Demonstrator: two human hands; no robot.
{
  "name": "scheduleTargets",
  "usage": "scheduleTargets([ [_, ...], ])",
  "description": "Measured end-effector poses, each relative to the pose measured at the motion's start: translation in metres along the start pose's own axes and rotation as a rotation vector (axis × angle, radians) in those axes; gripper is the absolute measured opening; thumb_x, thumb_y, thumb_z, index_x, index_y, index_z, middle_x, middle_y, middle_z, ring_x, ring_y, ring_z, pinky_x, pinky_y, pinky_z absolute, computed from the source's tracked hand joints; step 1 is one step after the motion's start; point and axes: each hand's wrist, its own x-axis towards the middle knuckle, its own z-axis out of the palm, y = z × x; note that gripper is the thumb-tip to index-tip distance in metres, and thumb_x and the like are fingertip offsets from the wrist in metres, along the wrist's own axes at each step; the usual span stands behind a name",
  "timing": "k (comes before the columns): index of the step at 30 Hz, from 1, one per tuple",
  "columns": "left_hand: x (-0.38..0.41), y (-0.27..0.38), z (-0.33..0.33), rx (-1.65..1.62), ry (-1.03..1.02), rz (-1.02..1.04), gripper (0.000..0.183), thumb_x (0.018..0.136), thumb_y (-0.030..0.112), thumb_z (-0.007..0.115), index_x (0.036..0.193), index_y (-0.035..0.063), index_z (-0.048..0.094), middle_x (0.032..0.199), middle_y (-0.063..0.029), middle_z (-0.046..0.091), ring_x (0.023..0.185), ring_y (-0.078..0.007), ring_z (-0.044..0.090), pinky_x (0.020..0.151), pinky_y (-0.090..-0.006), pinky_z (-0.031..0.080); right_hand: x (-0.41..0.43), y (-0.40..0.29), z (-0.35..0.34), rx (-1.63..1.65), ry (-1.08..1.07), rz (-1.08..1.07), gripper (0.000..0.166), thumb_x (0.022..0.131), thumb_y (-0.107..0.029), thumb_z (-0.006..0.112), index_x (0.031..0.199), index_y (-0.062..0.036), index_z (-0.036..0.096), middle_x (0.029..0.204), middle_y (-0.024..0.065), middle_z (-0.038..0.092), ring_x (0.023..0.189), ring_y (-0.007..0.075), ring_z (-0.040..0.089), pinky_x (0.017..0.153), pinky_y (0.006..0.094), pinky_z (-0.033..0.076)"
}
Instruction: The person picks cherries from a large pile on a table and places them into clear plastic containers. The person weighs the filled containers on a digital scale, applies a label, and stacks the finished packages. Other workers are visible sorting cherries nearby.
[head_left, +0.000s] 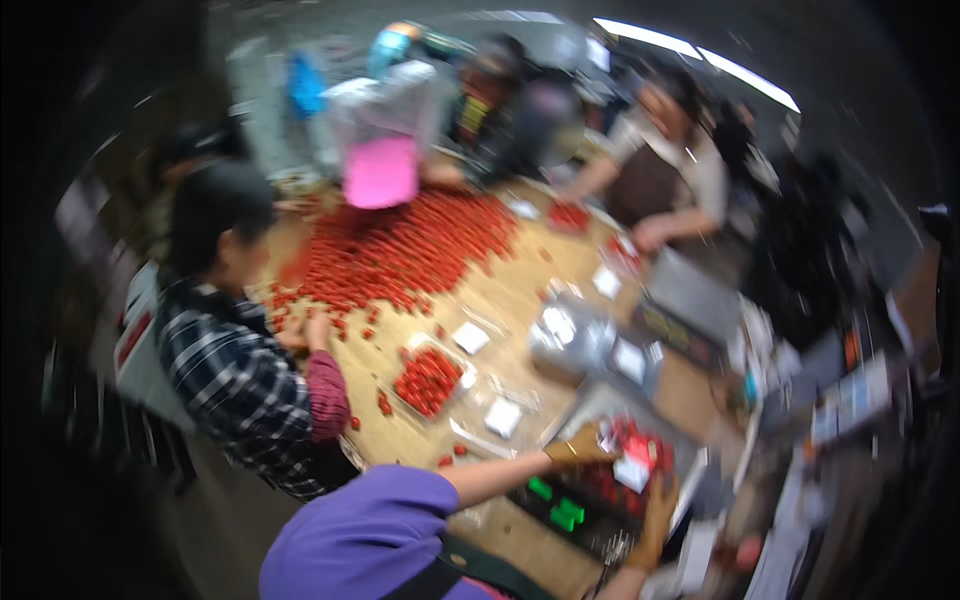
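Motion blur softens the whole view. My left hand (579, 445), in a brown glove, grips the left edge of a clear plastic punnet (634, 474) holding red cherry tomatoes. On the punnet's other side is my right hand (654, 517), gloved alike, its fingers along the edge. A red patch and a white label show on top of the punnet. Directly beneath or beside it is a dark scale (551, 517) with blurred green digits; whether the punnet rests on it I cannot tell. An open punnet of tomatoes (427, 381) stands farther left on the table (382, 334).
A large heap of cherry tomatoes (405, 251) covers the far table, under a tilted pink-and-white tub (381, 169). Stacked empty clear punnets (570, 330) stand behind the scale. A person in plaid (232, 375) works at left, another person in an apron (660, 165) at far right.
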Motion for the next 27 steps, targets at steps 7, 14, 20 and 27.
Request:
scheduleTargets([
  [7,-0.036,0.025,-0.036,0.201,0.183,0.221,0.070,0.070,0.023,0.070,0.128,-0.0003,0.039,0.124,-0.0207,0.046,0.114,-0.0281,0.046,0.098,-0.0354,0.034,-0.122,-0.021,0.004,0.052,0.024,0.036,0.054,0.079,-0.023,0.070,0.121,-0.0011,0.046,0.070,0.0002,0.051,0.060,0.0085,0.047,0.053,0.0253,0.041],
  [14,-0.119,0.099,-0.004,-0.705,-0.625,0.099,0.034,0.089,0.016,0.055,0.119,0.0009,0.051,0.118,-0.0130,0.054,0.107,-0.0228,0.053,0.098,-0.0334,0.038,-0.217,-0.005,-0.083,0.268,0.409,0.422,0.065,0.086,-0.027,0.061,0.134,-0.0058,0.023,0.104,0.0172,0.052,0.077,0.0245,0.058,0.070,0.0302,0.051],
  [20,-0.161,0.044,0.144,-0.830,-1.404,-0.387,0.070,0.094,0.051,0.027,0.122,-0.0106,0.043,0.121,-0.0198,0.051,0.109,-0.0238,0.051,0.100,-0.0333,0.036,-0.182,0.060,-0.143,0.015,0.572,0.430,0.025,0.083,-0.024,0.063,0.089,-0.0002,0.067,0.083,0.0073,0.064,0.076,0.0107,0.056,0.067,0.0249,0.044],
  [27,-0.179,0.079,0.184,-0.560,-1.490,-0.407,0.082,0.086,0.067,0.022,0.128,-0.0008,0.043,0.131,-0.0201,0.042,0.119,-0.0289,0.041,0.090,-0.0430,0.042,-0.198,0.048,-0.137,0.208,0.448,0.556,0.020,0.081,-0.022,0.066,0.085,-0.0022,0.065,0.077,0.0006,0.060,0.070,0.0078,0.052,0.063,0.0220,0.039],
])
